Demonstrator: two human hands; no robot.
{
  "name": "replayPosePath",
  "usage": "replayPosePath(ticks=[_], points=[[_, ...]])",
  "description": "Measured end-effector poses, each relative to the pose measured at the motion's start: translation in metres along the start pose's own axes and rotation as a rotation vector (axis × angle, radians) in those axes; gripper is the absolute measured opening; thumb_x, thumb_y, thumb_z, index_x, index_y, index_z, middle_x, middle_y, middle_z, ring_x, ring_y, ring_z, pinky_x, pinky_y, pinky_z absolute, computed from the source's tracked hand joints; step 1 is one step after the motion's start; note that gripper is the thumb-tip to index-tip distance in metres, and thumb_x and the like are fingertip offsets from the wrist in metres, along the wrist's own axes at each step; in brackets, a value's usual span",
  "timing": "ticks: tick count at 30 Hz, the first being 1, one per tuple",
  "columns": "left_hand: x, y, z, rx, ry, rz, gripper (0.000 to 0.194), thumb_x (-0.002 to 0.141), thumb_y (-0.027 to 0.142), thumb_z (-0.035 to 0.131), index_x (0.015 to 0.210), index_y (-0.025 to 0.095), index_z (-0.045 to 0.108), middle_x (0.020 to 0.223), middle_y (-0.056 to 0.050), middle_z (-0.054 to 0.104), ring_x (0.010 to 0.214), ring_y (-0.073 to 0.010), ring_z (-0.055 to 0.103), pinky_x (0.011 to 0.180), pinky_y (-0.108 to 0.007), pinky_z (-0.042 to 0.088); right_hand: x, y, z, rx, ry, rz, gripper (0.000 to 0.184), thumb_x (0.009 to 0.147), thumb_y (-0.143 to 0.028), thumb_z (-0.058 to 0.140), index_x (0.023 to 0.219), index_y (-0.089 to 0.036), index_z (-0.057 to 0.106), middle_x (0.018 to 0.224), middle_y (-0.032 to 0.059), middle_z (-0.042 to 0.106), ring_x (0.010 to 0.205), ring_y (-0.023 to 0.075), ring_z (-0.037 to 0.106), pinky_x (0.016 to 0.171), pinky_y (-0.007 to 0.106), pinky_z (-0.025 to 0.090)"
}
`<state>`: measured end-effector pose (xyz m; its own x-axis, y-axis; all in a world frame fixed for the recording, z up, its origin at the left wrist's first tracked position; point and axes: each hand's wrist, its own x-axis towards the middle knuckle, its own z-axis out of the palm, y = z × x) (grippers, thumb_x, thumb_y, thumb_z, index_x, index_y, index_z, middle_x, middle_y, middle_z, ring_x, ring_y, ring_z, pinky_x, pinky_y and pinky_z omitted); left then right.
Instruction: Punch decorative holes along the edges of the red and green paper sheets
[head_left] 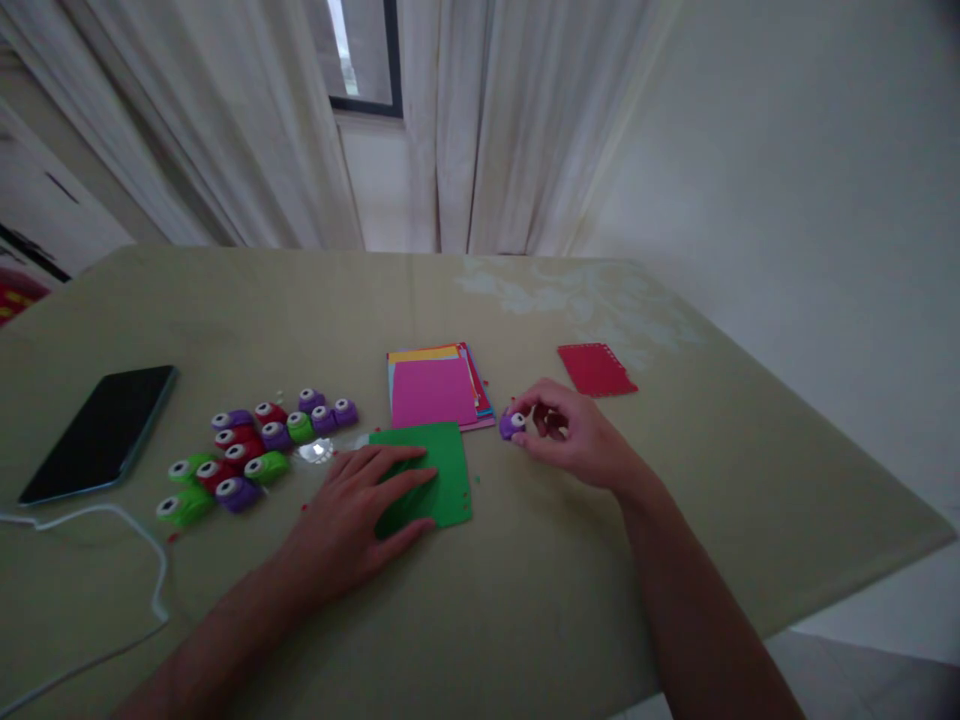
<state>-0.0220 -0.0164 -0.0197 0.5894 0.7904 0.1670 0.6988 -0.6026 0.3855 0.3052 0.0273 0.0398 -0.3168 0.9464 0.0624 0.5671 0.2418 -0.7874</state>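
My left hand (pixel 367 500) lies spread over a green sheet of paper (pixel 454 470), its fingers flat on the left part. A few small holes show near the sheet's lower right corner. To the right of the sheet, my right hand (pixel 566 430) pinches a small purple paper punch (pixel 511 427) between thumb and fingers. The punch has a white and black eye-like button on it. Just behind the green sheet is a stack of coloured paper (pixel 431 393), pink on top. A red sheet (pixel 596 369) with punched edges lies beyond my right hand.
Several red, green and purple punches (pixel 244 452) stand grouped on the left, near a small clear shiny piece (pixel 316 451). Farther left lie a dark-screened tablet (pixel 101 430) and a white cable (pixel 161 570). Tiny paper bits dot the table (pixel 540 620). A wall (pixel 840 250) borders the right side.
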Motion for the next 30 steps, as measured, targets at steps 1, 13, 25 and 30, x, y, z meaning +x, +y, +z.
replayPosePath(ticks=[1,13,25,30], points=[[-0.001,0.002,-0.001,-0.008,-0.014,0.01,0.044,0.1,0.054,0.067,0.14,0.037,0.069,0.151,-0.006,0.065,0.134,-0.0342,0.059,0.114,-0.058,0.044,0.0,0.004,-0.004,-0.008,0.072,0.038,0.029,0.087,-0.04,0.074,0.107,-0.018,0.071,0.093,0.0063,0.067,0.071,0.0162,0.055,0.063,0.027,0.043],[0.002,-0.016,-0.018,0.003,0.264,-0.224,0.029,0.104,0.045,0.054,0.118,0.029,0.074,0.12,-0.004,0.076,0.116,-0.0302,0.069,0.102,-0.044,0.052,0.016,0.05,0.002,-0.382,0.243,0.221,0.016,0.088,-0.029,0.075,0.097,-0.017,0.073,0.092,0.0065,0.074,0.074,0.0183,0.064,0.072,0.03,0.045],[-0.006,-0.031,-0.046,0.474,0.201,-0.51,0.05,0.108,0.04,0.04,0.143,0.012,0.063,0.14,-0.023,0.068,0.127,-0.0492,0.059,0.1,-0.063,0.045,0.012,0.046,-0.001,-0.375,0.435,0.009,0.034,0.088,-0.042,0.076,0.11,-0.016,0.075,0.103,0.0107,0.07,0.07,0.0185,0.058,0.071,0.034,0.049],[-0.003,-0.031,-0.043,0.441,0.229,-0.489,0.045,0.108,0.038,0.045,0.141,0.015,0.065,0.142,-0.021,0.068,0.129,-0.0492,0.058,0.104,-0.065,0.042,0.01,0.025,0.003,-0.367,0.51,-0.1,0.031,0.093,-0.039,0.072,0.112,-0.015,0.075,0.104,0.0112,0.067,0.073,0.0195,0.058,0.071,0.034,0.051]])
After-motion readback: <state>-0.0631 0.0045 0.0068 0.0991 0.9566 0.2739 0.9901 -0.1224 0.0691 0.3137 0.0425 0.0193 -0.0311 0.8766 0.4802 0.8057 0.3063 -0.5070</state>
